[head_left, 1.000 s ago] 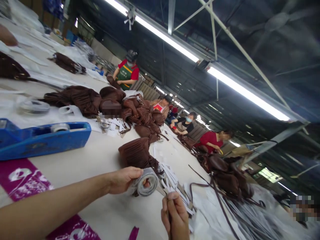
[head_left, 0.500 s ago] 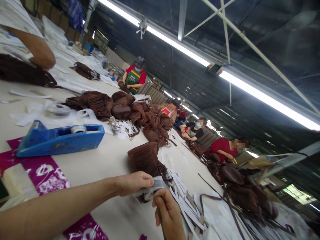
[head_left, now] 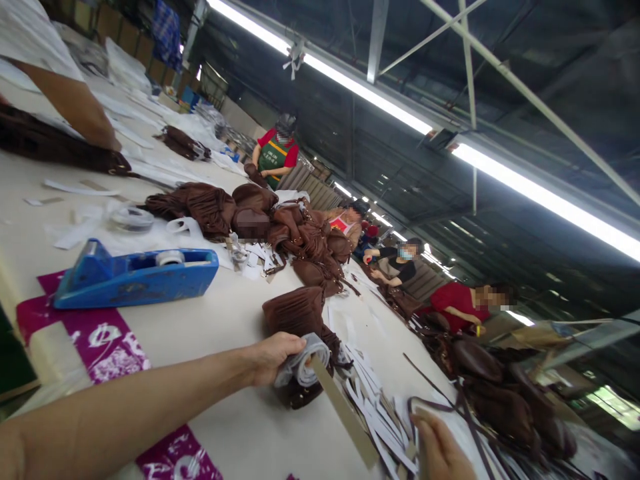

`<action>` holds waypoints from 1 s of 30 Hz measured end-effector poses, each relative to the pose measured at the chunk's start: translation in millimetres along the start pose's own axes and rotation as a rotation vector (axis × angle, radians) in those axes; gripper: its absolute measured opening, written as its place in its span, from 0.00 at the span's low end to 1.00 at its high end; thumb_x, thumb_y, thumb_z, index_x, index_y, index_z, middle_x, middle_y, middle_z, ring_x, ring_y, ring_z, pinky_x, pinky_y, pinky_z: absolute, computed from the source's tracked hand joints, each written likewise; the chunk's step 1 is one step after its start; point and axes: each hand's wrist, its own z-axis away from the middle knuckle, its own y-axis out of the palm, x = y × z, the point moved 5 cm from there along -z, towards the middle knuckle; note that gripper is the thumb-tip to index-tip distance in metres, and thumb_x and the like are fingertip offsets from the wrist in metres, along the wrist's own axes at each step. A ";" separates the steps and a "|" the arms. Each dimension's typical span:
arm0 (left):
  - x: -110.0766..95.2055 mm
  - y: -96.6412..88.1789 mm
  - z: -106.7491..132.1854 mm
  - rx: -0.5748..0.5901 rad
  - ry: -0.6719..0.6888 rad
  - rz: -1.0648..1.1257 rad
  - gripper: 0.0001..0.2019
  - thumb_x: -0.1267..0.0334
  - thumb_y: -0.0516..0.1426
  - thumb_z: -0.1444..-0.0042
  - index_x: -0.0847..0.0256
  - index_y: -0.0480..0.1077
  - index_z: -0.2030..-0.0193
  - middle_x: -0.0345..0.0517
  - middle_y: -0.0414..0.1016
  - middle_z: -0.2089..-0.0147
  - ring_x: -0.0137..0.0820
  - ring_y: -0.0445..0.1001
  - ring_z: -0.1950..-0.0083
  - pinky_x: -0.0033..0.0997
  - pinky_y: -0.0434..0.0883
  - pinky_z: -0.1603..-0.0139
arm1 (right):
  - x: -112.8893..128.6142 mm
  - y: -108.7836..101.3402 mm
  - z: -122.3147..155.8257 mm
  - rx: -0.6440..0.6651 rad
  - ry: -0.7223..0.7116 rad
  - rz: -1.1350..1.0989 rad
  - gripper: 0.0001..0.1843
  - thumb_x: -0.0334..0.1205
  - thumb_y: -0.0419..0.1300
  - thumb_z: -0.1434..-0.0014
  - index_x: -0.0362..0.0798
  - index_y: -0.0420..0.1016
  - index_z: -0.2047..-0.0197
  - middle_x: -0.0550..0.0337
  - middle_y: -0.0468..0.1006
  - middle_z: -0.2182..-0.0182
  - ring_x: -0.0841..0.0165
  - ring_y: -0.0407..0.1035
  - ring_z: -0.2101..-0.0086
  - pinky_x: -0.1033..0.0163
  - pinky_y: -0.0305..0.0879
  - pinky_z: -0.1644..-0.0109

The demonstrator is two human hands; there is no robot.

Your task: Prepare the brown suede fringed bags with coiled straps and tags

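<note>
Your left hand (head_left: pixel 274 358) is clamped on the film roll (head_left: pixel 316 361), which sits above the tabletop (head_left: pixel 220 321), inward of its near edge. A tan strip (head_left: pixel 345 417) projects from the roll's end. Your right hand (head_left: pixel 441 445) is well apart; whether it grips anything cannot be told. Judged light, soft and slippery, the roll should crush easily: hold its outer layers gently. Against half a second earlier, your right hand has left the roll and the strip is exposed.
</note>
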 end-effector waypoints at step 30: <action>9.7 0.2 -3.1 0.015 0.037 0.073 0.18 0.53 0.66 0.56 0.68 0.70 0.71 0.46 0.73 0.74 0.28 0.71 0.73 0.28 0.66 0.67 | 115.2 126.7 94.4 0.215 -0.401 -0.293 0.23 0.55 0.56 0.40 0.47 0.78 0.52 0.48 0.81 0.57 0.57 0.75 0.58 0.57 0.71 0.57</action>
